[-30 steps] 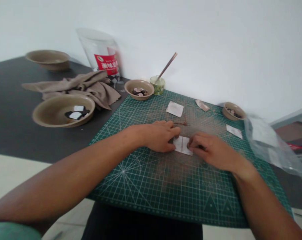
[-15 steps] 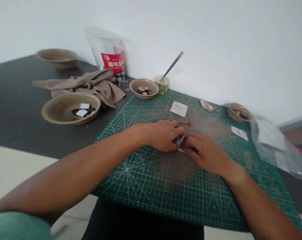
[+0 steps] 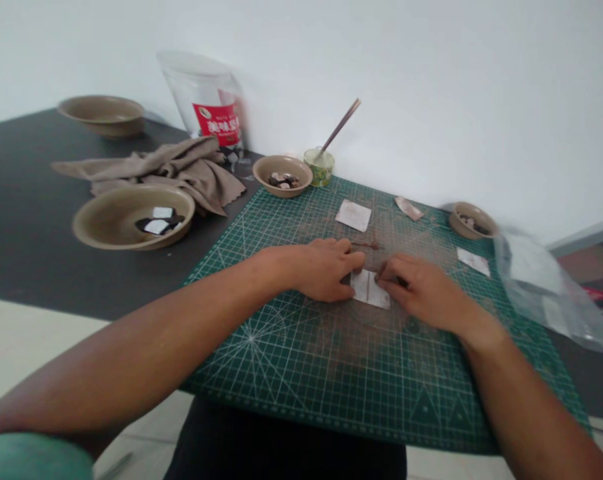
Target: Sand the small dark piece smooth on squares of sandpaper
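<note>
A white square of paper [image 3: 371, 289] with a line down its middle lies on the green cutting mat [image 3: 301, 373]. At its left edge, my left hand [image 3: 326, 270] is closed, thumb and index finger on the paper's corners. My right hand [image 3: 416, 287] is pinched closed over the paper's upper right edge. What sits between its fingertips is hidden. Just beyond my left fingers is a small heap of brown powder [image 3: 374, 245]. Another white square [image 3: 354, 215] lies farther back.
A bowl with black and white pieces [image 3: 131, 230] stands left, beside a brown cloth [image 3: 171, 170]. Behind are a small bowl [image 3: 282, 183], a green cup [image 3: 320, 170] holding sticks and a clear plastic jar [image 3: 196, 87]. Rightward are another bowl [image 3: 468, 227] and a plastic bag [image 3: 546, 287].
The paper, folded up between both hands before, now lies spread out flatter. My right hand has moved slightly right and away from my left hand, which has stayed nearly in place.
</note>
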The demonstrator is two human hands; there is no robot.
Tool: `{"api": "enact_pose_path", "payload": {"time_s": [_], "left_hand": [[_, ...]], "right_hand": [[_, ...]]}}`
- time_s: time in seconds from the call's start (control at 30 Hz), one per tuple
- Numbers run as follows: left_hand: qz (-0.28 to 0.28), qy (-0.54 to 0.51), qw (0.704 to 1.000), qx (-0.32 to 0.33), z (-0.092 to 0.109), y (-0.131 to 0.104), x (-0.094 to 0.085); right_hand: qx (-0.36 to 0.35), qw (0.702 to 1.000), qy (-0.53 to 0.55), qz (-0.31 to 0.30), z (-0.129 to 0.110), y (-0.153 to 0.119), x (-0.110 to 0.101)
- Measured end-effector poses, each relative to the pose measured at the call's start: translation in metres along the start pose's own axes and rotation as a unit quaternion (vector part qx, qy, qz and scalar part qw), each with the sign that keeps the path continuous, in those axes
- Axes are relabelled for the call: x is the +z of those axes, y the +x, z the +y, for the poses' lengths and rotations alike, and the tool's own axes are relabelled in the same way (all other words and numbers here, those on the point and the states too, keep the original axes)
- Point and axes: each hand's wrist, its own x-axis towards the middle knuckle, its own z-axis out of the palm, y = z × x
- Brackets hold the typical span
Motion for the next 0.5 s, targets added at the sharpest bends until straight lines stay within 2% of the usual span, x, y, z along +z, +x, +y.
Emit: {"api": "enact_pose_path", "payload": {"time_s": [0.23,0.4,0.5], "left_hand": [[0.015,0.012,1.000,0.011,0.001,-0.001,-0.002],[0.004,0.019,1.000,0.023,-0.006,0.005,-0.001],[0.020,0.012,0.999,0.024,-0.009,0.010,0.000]], "right_hand": [[-0.032,0.999,0.040,-0.011,-0.003,-0.009,0.001],[-0.032,0.998,0.039,0.025,-0.001,-0.007,0.003],[-0.040,0.997,0.044,0.039,-0.001,-0.006,0.004]]}}
